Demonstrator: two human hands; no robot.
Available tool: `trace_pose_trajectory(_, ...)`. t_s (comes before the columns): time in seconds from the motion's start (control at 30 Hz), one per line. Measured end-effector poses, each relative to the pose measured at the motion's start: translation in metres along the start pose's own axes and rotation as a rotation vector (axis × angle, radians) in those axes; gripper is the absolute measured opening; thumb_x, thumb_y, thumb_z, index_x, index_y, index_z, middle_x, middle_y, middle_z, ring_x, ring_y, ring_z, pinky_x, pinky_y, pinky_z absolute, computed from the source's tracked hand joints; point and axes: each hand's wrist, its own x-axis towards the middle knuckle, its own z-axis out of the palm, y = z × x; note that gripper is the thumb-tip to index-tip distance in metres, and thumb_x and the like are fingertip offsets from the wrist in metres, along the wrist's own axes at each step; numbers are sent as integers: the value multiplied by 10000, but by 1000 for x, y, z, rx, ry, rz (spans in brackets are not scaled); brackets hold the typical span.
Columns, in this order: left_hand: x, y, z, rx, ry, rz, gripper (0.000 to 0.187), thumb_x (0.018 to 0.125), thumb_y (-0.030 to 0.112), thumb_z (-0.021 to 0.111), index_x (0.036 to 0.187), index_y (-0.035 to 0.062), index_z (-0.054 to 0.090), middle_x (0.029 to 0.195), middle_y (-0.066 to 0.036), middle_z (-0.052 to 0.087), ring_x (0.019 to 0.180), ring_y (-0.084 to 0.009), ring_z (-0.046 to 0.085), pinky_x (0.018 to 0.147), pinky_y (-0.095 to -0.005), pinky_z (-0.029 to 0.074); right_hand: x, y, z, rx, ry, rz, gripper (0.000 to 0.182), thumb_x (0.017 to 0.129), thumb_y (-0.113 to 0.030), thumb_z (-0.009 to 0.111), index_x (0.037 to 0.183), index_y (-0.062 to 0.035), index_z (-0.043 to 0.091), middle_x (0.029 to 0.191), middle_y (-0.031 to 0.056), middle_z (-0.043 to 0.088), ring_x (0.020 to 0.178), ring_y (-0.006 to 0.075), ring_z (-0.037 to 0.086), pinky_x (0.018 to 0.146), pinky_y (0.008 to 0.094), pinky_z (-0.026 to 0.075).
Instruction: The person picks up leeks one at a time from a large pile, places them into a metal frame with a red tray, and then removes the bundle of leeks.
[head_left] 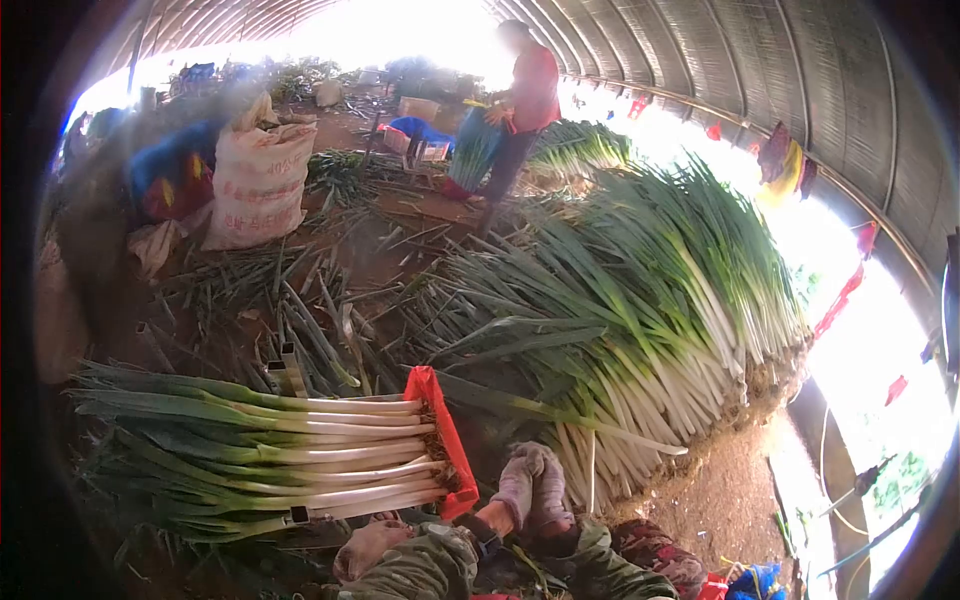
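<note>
My left hand [514, 488], in a pale grey-purple glove with a dark band at the wrist, is close against my right hand [549, 492], gloved alike. Both sets of fingers look closed and meet at the tips; anything between them is hidden. Just left of them, a row of long green onions [340, 455] lies side by side on a metal rack, root ends against a red end plate [447, 440]. Right of my hands rises a big heap of green onions [640, 400], white stems and roots facing me. One loose green onion [600, 428] lies across its near side.
Another person [528, 90] in a red top stands at the back, holding a bundle of green onions [475, 150]. A full white woven sack [258, 185] stands at back left. Loose leaves [240, 280] litter the ground. A curved greenhouse wall [840, 90] runs along the right.
</note>
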Motion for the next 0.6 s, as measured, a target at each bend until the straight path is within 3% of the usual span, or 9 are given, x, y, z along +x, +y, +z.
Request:
trace_pose_trajectory(0.03, 2, 6, 5, 32, -13, 11, 249, 905, 247, 464, 1024, 115, 638, 843, -38, 607, 865, -206, 575, 803, -303, 449, 6, -5, 1, -8, 6, -7, 288, 932, -75, 322, 1145, 17, 493, 1157, 78, 508, 1028, 191, 499, 889, 328, 422)
trace_pose_trajectory(0.13, 16, -14, 14, 182, -70, -34, 245, 898, 243, 475, 1028, 108, 633, 862, -40, 608, 874, -204, 574, 811, -305, 447, 20, -26, -5, -932, 46, -221, 238, 901, -95, 476, 1102, 0, 560, 1071, 90, 591, 1016, 201, 552, 890, 316, 433)
trace_pose_trajectory(0.17, 17, -27, 14, 245, -88, -56, 244, 895, 242, 479, 1029, 106, 631, 869, -41, 608, 877, -204, 573, 814, -306, 446, 17, -32, 3, -998, 107, -339, 181, 838, -69, 544, 990, 1, 612, 993, 99, 628, 951, 232, 585, 844, 341, 448)
trace_pose_trajectory(0.2, 16, -39, 12, 299, -103, -79, 243, 893, 241, 482, 1030, 104, 629, 875, -42, 608, 880, -203, 573, 816, -307, 446, 14, -40, 11, -1000, 113, -340, 181, 838, -69, 544, 990, 1, 612, 993, 99, 628, 951, 232, 585, 844, 341, 448)
trace_pose_trajectory(0.27, 12, -60, 7, 403, -133, -126, 242, 888, 238, 490, 1033, 99, 625, 888, -43, 608, 887, -202, 572, 822, -309, 445, 11, -63, 33, -1269, -55, -474, 155, 775, -83, 605, 904, -7, 643, 953, 134, 638, 944, 287, 588, 844, 366, 449)
trace_pose_trajectory(0.33, 9, -76, -1, 483, -167, -171, 242, 884, 236, 497, 1035, 94, 622, 901, -45, 609, 893, -201, 571, 827, -311, 443, 5, -65, 30, -1193, -39, -400, 173, 719, -95, 648, 873, -17, 652, 934, 147, 638, 952, 320, 583, 857, 381, 445)
trace_pose_trajectory(0.53, -17, -96, -40, 596, -245, -302, 245, 870, 228, 519, 1042, 80, 611, 940, -50, 610, 911, -197, 568, 843, -317, 440, -15, -49, 8, -1214, -233, -396, 141, 758, -80, 618, 884, -25, 650, 932, 130, 648, 928, 313, 593, 865, 389, 444)
trace_pose_trajectory(0.6, -23, -97, -58, 611, -263, -343, 248, 865, 226, 526, 1045, 76, 607, 953, -51, 610, 918, -196, 567, 848, -318, 438, -23, -38, 6, -1055, -277, -307, 126, 790, -83, 592, 888, -26, 647, 934, 130, 647, 928, 308, 594, 876, 398, 435)
